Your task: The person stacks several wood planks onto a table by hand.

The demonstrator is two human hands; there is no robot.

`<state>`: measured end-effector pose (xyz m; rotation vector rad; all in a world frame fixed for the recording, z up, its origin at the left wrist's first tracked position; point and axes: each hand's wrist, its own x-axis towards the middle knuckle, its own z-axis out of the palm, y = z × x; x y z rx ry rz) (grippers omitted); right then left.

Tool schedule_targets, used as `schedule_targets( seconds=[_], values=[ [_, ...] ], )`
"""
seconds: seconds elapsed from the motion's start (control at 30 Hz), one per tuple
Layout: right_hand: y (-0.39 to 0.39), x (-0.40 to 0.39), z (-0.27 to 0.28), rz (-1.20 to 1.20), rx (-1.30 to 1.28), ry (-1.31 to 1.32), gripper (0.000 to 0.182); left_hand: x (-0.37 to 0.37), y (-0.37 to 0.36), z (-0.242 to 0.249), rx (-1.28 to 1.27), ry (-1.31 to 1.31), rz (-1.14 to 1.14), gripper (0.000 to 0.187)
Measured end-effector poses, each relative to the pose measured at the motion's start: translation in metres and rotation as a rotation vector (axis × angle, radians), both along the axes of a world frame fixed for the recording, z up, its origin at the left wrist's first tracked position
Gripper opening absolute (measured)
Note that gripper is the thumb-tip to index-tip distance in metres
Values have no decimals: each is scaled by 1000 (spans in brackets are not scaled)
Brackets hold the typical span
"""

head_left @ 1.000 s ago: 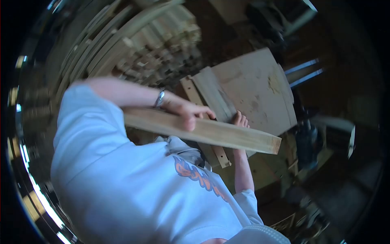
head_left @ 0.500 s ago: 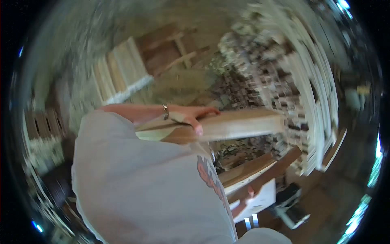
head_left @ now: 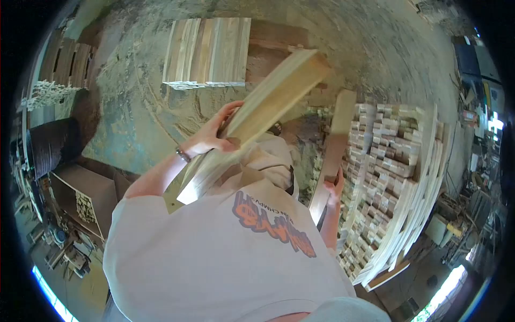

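Note:
My left hand (head_left: 214,134), with a bracelet at the wrist, is closed around long pale wooden boards (head_left: 281,96) that seem to lie together as a bundle. The bundle slants from near my shirt up to the right. On the other side, my right hand (head_left: 335,188) grips a long wooden board (head_left: 337,129) beside the stacked timber. Its fingers are partly hidden behind that board. Both loads are held apart from each other, in front of my body.
At the right stands a large stack of wooden pieces (head_left: 391,145) with long strips along its outer side. A neat block of boards (head_left: 206,51) sits on the dusty floor ahead. An open box (head_left: 86,198) and machinery (head_left: 72,260) are at the left.
The view has turned, so the stacks appear in new places. Both hands, still holding wood, have moved up in view, and the left bundle now slants more steeply.

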<state>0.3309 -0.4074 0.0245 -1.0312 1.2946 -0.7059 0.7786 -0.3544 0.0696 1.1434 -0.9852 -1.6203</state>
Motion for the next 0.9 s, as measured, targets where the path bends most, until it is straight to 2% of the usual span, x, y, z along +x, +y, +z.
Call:
schedule_targets(
  seconds=[0.03, 0.13, 0.23, 0.3, 0.37, 0.4, 0.5, 0.57, 0.63, 0.67, 0.7, 0.77, 0.8, 0.9],
  values=[
    [-25, 10, -2, 99, -5, -7, 103, 6, -5, 0, 34, -6, 61, 111],
    [-91, 27, -23, 196, 95, -118, 105, 15, -27, -1, 128, -16, 137, 113],
    [-149, 46, -44, 105, 103, -100, 108, 15, -74, 5, 257, -20, 207, 115],
    [-202, 50, -52, 139, 198, -100, 110, 7, -116, 11, 426, 44, 244, 116],
    [-248, 74, -83, 240, 193, -230, 107, 13, -142, -40, 418, 7, 254, 115],
    [-271, 92, -72, 272, 291, -242, 104, 12, -151, -61, 415, 12, 278, 114],
    [-326, 146, -78, 360, 223, -145, 104, 2, -219, -83, 509, 84, 333, 112],
    [-346, 149, -159, 322, 305, -109, 106, 0, -253, -155, 505, 114, 327, 109],
    [-359, 163, -247, 279, 485, -341, 101, -4, -287, -246, 418, 146, 386, 106],
    [-355, 158, -311, 205, 621, -393, 95, -7, -303, -288, 368, 129, 425, 106],
    [-360, 168, -355, 189, 642, -386, 95, -6, -321, -328, 393, 134, 416, 106],
    [-365, 196, -441, 245, 533, -96, 88, -8, -346, -404, 342, 86, 545, 109],
    [-370, 235, -450, 118, 594, -198, 80, -7, -351, -439, 384, 83, 545, 109],
    [-390, 286, -510, 185, 676, -183, 78, 2, -362, -529, 323, 140, 666, 117]
  ],
)
